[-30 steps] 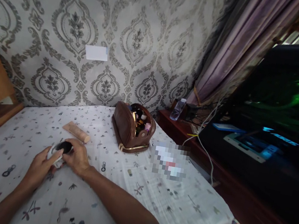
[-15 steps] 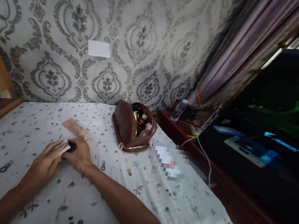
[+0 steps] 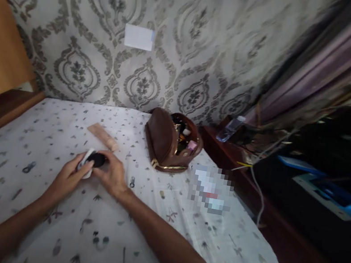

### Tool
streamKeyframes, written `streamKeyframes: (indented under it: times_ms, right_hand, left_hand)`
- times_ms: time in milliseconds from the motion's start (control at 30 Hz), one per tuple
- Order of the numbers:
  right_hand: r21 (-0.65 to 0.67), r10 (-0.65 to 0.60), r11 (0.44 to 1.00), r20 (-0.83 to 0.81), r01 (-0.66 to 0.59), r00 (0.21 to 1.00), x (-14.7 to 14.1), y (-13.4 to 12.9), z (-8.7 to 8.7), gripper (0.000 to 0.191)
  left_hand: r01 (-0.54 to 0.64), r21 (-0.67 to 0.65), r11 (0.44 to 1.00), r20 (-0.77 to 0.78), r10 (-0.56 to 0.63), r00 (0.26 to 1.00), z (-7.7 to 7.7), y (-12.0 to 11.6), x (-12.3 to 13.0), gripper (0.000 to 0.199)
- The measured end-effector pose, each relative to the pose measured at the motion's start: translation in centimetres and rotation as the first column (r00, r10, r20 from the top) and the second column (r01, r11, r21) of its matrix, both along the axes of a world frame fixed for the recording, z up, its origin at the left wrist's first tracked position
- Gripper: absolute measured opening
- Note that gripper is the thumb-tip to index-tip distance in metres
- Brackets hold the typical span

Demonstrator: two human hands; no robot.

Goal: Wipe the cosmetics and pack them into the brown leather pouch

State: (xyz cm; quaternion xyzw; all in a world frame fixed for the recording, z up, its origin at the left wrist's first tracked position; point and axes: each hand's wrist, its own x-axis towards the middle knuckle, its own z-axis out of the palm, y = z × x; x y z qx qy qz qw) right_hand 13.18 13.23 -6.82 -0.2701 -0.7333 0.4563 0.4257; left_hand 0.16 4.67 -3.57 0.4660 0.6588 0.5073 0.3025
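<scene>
My left hand [image 3: 69, 172] pinches a thin white piece [image 3: 88, 156], its thumb laid over the front. Against that piece sits a small round black object [image 3: 97, 160], like a lid or a compact. The fingers of my right hand [image 3: 114, 176] grip the black object from its right side. Blur hides exactly what both pieces are and whether they are joined. Just beyond my hands a beige squeeze tube [image 3: 102, 135] lies on the patterned white cloth [image 3: 130, 232].
A brown toiletry bag [image 3: 162, 138] stands unzipped, with cosmetics inside. Right of it lies a pixelated item [image 3: 211, 190]. A plastic bottle [image 3: 230, 129], cables and a dark screen [image 3: 330, 177] are along the right. Wooden furniture [image 3: 3, 46] borders the left; a patterned wall closes the back.
The camera view has shifted, so the scene sits further right and slightly higher. My hands have turned the held pieces, and the round face of the black object now shows.
</scene>
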Motion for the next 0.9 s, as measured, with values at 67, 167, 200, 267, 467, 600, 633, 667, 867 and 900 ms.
streamKeyframes:
  times_ms: [67,167,200,267,467,600,633,667,867,900]
  right_hand:
    - [-0.089,-0.035,0.996,-0.038,0.032,0.999,0.0,0.1,-0.5,0.05]
    - [-0.224,-0.076,0.973,-0.089,0.054,0.993,-0.2,0.4,-1.0,0.053]
    - [-0.251,-0.078,0.967,-0.109,0.049,0.991,-0.2,0.4,-1.0,0.05]
    - [-0.29,-0.065,0.957,-0.155,0.017,0.986,-0.4,0.5,-1.1,0.045]
    - [-0.4,0.09,0.899,-0.227,-0.177,0.97,-0.2,0.3,-0.7,0.051]
    - [-0.478,0.087,0.851,-0.281,-0.218,0.956,0.1,-0.1,0.2,0.054]
    - [-0.491,0.086,0.84,-0.302,-0.233,0.949,0.1,-0.2,0.4,0.053]
    - [-0.503,0.085,0.828,-0.322,-0.247,0.943,0.2,-0.3,0.6,0.051]
    - [-0.513,0.08,0.834,-0.248,-0.201,0.965,1.4,-0.8,1.0,0.053]
    - [-0.473,0.072,0.866,-0.206,-0.164,0.976,1.7,-0.9,0.9,0.053]
  left_hand:
    - [0.012,0.055,0.998,-0.111,-0.005,0.994,-0.4,-0.1,0.0,0.066]
    - [0.13,0.144,0.981,-0.323,-0.077,0.943,-1.0,-0.5,-0.3,0.061]
    - [0.194,0.158,0.968,-0.396,-0.118,0.911,-1.1,-0.6,-0.3,0.059]
    - [0.31,0.158,0.937,-0.512,-0.19,0.838,-1.4,-0.9,-0.5,0.055]
    - [0.319,0.162,0.934,-0.487,-0.205,0.849,-0.8,-0.6,-1.3,0.053]
    - [0.215,0.086,0.973,-0.197,-0.194,0.961,0.1,-0.2,-2.1,0.055]
    - [0.195,0.058,0.979,-0.11,-0.188,0.976,0.2,-0.1,-2.1,0.056]
    - [0.184,0.039,0.982,-0.019,-0.183,0.983,0.2,0.0,-2.1,0.057]
    - [0.303,0.072,0.95,0.431,-0.303,0.85,-0.9,0.2,-1.0,0.064]
    - [0.323,0.078,0.943,0.445,-0.323,0.835,-1.0,0.1,-0.8,0.063]
